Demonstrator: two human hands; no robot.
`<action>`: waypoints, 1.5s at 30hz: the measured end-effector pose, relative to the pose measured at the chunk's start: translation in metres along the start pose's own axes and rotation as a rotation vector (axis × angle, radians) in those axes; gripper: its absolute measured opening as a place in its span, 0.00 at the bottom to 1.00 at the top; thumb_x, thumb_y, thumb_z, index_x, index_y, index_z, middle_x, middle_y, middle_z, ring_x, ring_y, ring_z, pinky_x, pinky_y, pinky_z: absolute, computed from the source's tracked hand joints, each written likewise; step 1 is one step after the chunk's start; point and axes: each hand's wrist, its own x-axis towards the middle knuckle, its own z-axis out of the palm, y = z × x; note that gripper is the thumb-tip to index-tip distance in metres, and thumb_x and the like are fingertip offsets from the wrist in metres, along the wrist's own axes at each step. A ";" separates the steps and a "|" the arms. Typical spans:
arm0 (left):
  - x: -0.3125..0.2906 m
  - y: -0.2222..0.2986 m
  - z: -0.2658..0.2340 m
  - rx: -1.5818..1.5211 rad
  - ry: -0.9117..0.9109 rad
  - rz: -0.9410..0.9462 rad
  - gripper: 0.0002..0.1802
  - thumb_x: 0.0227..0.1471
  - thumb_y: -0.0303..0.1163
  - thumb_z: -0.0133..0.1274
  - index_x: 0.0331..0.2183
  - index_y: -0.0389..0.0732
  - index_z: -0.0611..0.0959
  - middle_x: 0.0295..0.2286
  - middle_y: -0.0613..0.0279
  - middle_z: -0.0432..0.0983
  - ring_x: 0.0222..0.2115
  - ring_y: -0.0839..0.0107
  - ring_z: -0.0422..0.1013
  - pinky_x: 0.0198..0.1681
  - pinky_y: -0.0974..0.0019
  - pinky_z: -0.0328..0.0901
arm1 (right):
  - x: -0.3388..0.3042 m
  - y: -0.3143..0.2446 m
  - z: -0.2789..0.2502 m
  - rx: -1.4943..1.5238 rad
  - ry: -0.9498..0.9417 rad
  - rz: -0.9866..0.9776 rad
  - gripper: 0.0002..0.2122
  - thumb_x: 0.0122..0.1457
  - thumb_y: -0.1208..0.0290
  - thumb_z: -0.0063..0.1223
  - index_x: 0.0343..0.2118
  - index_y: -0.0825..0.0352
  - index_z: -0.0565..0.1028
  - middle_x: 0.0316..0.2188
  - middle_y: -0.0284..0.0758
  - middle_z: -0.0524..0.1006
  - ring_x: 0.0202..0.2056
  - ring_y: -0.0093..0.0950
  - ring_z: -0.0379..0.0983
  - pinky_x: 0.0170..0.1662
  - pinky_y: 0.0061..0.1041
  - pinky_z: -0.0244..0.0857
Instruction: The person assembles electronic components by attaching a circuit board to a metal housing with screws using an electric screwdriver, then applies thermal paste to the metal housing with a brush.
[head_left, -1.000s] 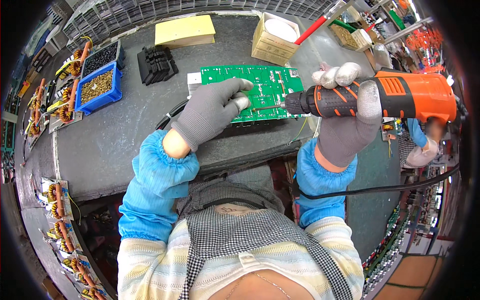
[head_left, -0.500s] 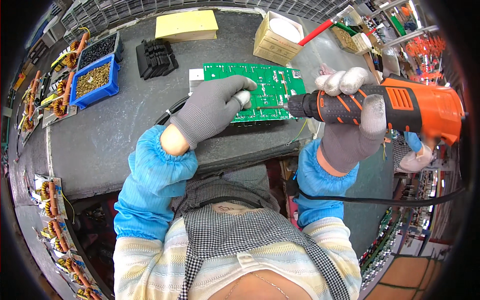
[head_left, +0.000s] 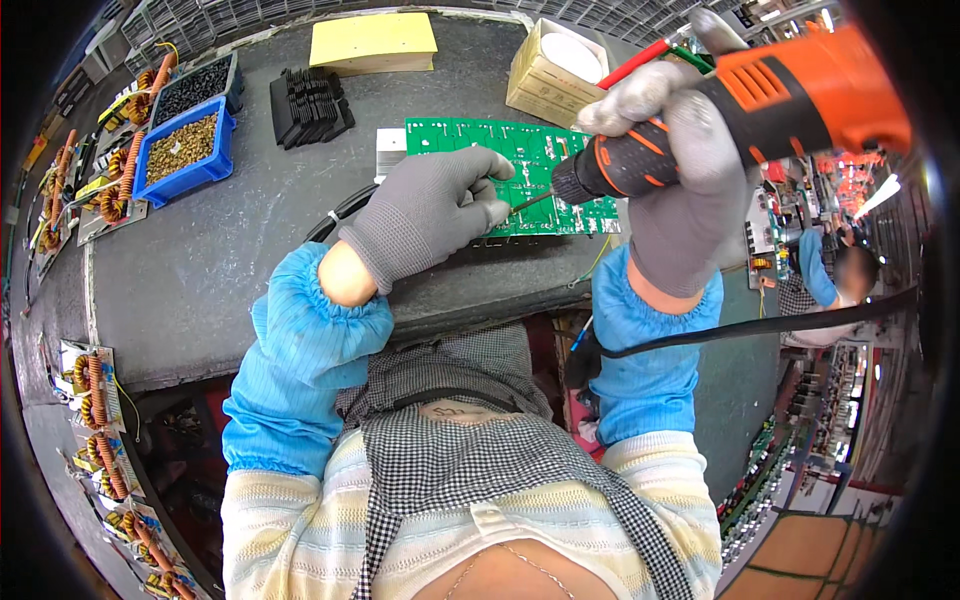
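Note:
A green circuit board (head_left: 455, 135) lies on the dark bench in front of me, with a pale metal block (head_left: 391, 150) at its left end. My left hand (head_left: 425, 215), in a grey glove, is bent over the board and holds it down, thumb near its front edge. My right hand (head_left: 690, 170), gloved as well, is wrapped round an orange and black power drill (head_left: 770, 90). The drill tilts down to the left, and its thin bit (head_left: 532, 202) reaches the board beside my left thumb. Whether a screw sits under the tip is too small to tell.
Left on the bench are a blue bin of small brass-coloured parts (head_left: 182, 155), a bin of black parts (head_left: 200, 92) and stacked black plates (head_left: 310, 108). Behind stand a yellow block (head_left: 372, 42) and a cardboard box (head_left: 555, 75). A black cable (head_left: 760, 330) crosses my right forearm. Another person (head_left: 835, 280) is at right.
My right hand has raised and tilted the drill, its rear end going up and its bit now slanting down to the board. The left hand has stayed nearly in place on the board.

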 end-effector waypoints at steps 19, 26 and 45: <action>0.001 0.000 -0.008 -0.134 -0.079 -0.067 0.32 0.46 0.26 0.66 0.54 0.38 0.74 0.31 0.69 0.71 0.34 0.78 0.69 0.40 0.71 0.68 | -0.014 0.022 0.000 0.456 0.056 -0.125 0.28 0.57 0.45 0.56 0.38 0.73 0.73 0.34 0.40 0.72 0.37 0.34 0.71 0.48 0.42 0.67; 0.002 0.005 -0.007 -0.081 -0.054 -0.060 0.21 0.55 0.32 0.60 0.50 0.37 0.79 0.31 0.66 0.75 0.34 0.78 0.70 0.40 0.70 0.68 | -0.024 0.014 -0.016 0.364 0.353 -0.145 0.26 0.57 0.46 0.58 0.36 0.71 0.72 0.31 0.38 0.72 0.36 0.33 0.71 0.47 0.42 0.68; -0.001 0.001 0.008 -0.002 0.039 0.019 0.10 0.55 0.30 0.61 0.38 0.36 0.83 0.27 0.62 0.78 0.30 0.77 0.71 0.36 0.67 0.68 | -0.037 0.006 -0.032 0.422 0.268 -0.147 0.23 0.59 0.50 0.57 0.46 0.65 0.69 0.33 0.35 0.73 0.35 0.32 0.71 0.45 0.47 0.66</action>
